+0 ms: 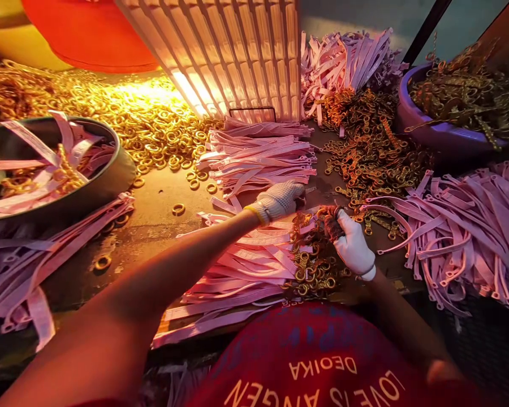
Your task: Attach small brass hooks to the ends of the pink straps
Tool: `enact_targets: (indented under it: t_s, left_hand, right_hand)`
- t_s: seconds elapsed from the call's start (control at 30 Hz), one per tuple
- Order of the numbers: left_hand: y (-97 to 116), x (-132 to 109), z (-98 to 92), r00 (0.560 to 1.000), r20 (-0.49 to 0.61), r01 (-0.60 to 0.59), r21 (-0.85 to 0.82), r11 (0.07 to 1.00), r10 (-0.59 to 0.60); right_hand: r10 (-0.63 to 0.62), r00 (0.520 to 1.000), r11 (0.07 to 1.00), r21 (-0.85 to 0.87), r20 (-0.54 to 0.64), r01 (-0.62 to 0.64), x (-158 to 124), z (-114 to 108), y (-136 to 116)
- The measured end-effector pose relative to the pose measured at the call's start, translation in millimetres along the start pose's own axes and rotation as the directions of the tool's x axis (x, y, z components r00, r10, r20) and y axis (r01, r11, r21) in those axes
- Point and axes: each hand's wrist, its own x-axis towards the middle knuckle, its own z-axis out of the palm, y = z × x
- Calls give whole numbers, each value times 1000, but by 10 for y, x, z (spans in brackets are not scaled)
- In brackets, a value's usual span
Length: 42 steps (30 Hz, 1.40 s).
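Note:
My left hand (277, 202), in a pale knitted glove with a yellow cuff, reaches over the pink straps (258, 161). Its fingers are bent together at the strap ends; what they pinch, if anything, is hidden. My right hand (352, 240) wears a white glove with darkened fingertips. Thumb and fingers are closed on a small brass-coloured metal fitting (323, 210), partly covered by the fingertips. Below both hands, a nearer bunch of pink straps (246, 257) lies beside a small heap of brass clasps (316, 271).
Gold rings (165, 124) spread across the back left behind a dark basin (125, 161) holding straps and metal pieces. A ribbed panel (237, 56) stands at the back. More clasps (365, 147), a purple tub (411, 113) and a strap pile (462, 237) are on the right.

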Motion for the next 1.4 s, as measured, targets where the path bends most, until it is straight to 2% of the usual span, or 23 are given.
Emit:
enact_targets:
  t_s: [0.07, 0.1, 0.17, 0.23, 0.3, 0.33, 0.4, 0.47, 0.53, 0.57, 0.63, 0.7, 0.77, 0.87, 0.97, 1.07, 1.2, 1.3, 1.4]
  left_hand:
    - [48, -275, -67, 999, -18, 31, -141, 990, -34]
    - [80, -432, -97, 997, -20, 63, -301, 951, -73]
    - [163, -753, -139, 985, 43, 159, -608, 778, -168]
    - [264, -1035, -140, 961, 131, 247, -803, 543, -244]
    - [366, -1242, -101, 940, 179, 281, -890, 359, -292]
    - [410, -1314, -72, 933, 188, 282, -912, 299, -306]
    - [476, -1407, -16, 931, 185, 262, -938, 226, -315]
    - [517, -1452, 18, 932, 176, 245, -950, 193, -315]
    - [547, -1470, 26, 938, 161, 234, -948, 217, -308]
    - [561, -1474, 26, 941, 141, 227, -937, 266, -307]
    - [584, -1471, 38, 953, 49, 188, -868, 459, -298]
    - [586, -1461, 79, 959, -111, 105, -714, 692, -260]
    - [551, -1451, 146, 955, -225, 32, -563, 826, -191]
    - [445, -1460, 242, 963, -205, 37, -547, 836, -176]
    - [378, -1498, 286, 955, -168, 89, -625, 776, -245]
    - [414, -1539, 299, 948, -196, 59, -662, 747, -249]
    - [490, -1579, 336, 940, -268, 1, -620, 785, -212]
    - [492, -1597, 368, 935, -284, 11, -574, 819, -212]
    - [476, -1590, 378, 942, -255, 52, -535, 844, -219]
  right_hand:
    - [-86, 996, 996, -28, -11, 86, -2, 0, -107]
    - [-128, 992, 991, -35, 7, 128, -4, 8, -169]
    - [-179, 982, 980, -75, 64, 183, -5, 39, -302]
    - [-180, 973, 963, -177, 142, 204, -2, 77, -447]
    - [-153, 958, 920, -320, 241, 227, 4, 111, -604]
    - [-134, 948, 884, -398, 289, 246, 7, 123, -685]
    - [-88, 926, 787, -545, 367, 290, 6, 141, -838]
    - [-40, 906, 676, -656, 422, 335, -6, 155, -959]
    - [-17, 891, 589, -715, 454, 376, -29, 176, -1024]
    - [-14, 888, 562, -731, 460, 387, -42, 191, -1034]
    - [-10, 898, 529, -759, 441, 379, -64, 230, -1015]
    - [-4, 914, 520, -780, 406, 349, -80, 276, -969]
    - [14, 929, 523, -795, 369, 308, -87, 310, -929]
    - [42, 927, 550, -783, 373, 290, -83, 299, -922]
    - [43, 886, 594, -725, 461, 348, -59, 227, -961]
    - [85, 859, 632, -693, 505, 345, -21, 183, -979]
    - [123, 847, 638, -695, 517, 332, -11, 236, -920]
    - [76, 809, 641, -650, 582, 408, -48, 287, -832]
    - [43, 767, 636, -610, 640, 473, -79, 293, -742]
